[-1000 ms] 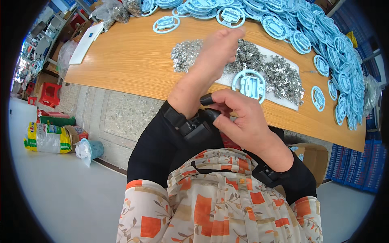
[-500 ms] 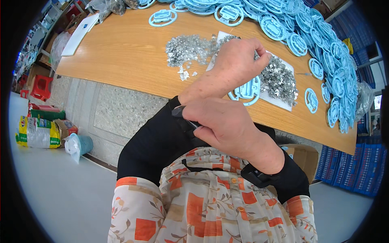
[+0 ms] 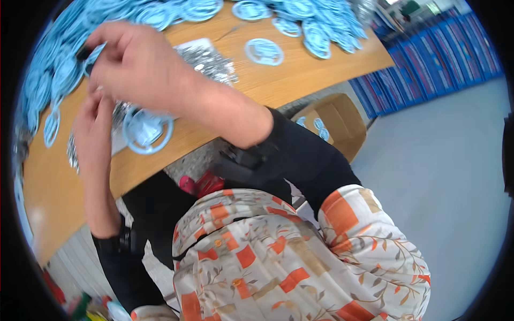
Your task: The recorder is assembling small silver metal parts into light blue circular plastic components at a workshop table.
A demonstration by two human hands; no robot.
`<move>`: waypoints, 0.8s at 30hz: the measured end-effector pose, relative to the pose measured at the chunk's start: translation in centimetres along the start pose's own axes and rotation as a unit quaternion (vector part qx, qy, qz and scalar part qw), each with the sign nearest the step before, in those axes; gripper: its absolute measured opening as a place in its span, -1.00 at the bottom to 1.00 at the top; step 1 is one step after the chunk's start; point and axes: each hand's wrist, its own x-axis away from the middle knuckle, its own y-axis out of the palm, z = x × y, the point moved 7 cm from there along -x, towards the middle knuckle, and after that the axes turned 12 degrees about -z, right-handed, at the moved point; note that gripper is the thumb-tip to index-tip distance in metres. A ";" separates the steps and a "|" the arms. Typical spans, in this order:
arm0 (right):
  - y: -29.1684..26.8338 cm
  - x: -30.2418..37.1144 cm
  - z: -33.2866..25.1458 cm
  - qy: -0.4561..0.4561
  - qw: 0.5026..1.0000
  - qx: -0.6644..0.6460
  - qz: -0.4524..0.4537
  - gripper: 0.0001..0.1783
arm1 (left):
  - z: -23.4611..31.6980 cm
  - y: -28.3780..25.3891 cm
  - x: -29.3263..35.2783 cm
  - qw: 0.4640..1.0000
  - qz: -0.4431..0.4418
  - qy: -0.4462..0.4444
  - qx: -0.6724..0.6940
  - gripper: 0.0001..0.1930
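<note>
My right hand (image 3: 142, 69), blurred, is over the far left of the table with its fingers curled together. Small dark and light blue patches show at its fingertips; whether it holds them I cannot make out. Just below, my left hand (image 3: 93, 125) is raised with thumb and fingers together, almost at the right fingertips. What it pinches, if anything, is too small to see. A light blue ring-shaped plastic part (image 3: 145, 128) lies beside the left hand, near the table edge. Small silvery metal pieces (image 3: 211, 64) are heaped on a white board (image 3: 199, 44) behind my right forearm.
Many similar light blue parts (image 3: 53, 59) are piled along the table's far side, with one lone part (image 3: 264, 52) to the right. A cardboard box (image 3: 348, 120) stands below the table's right edge. Blue upright bins or folders (image 3: 428, 61) line the floor beyond.
The view has swung to the right. My right hand has left the black cuff at my left wrist and moved forward to the left fingertips. Both hands are now close together over the table.
</note>
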 end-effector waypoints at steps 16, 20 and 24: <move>-25.1 9.2 5.3 -0.178 0.750 -0.517 0.372 -0.61 | 10.8 20.3 8.9 0.861 -0.428 0.007 0.276 -0.76; -27.0 12.1 4.9 -0.237 0.722 -0.514 0.398 -0.42 | 10.5 22.8 8.6 0.867 -0.368 0.014 0.335 -0.70; -25.8 13.4 4.7 -0.220 0.707 -0.520 0.426 -0.39 | 11.1 23.0 7.8 0.853 -0.312 0.028 0.416 -0.75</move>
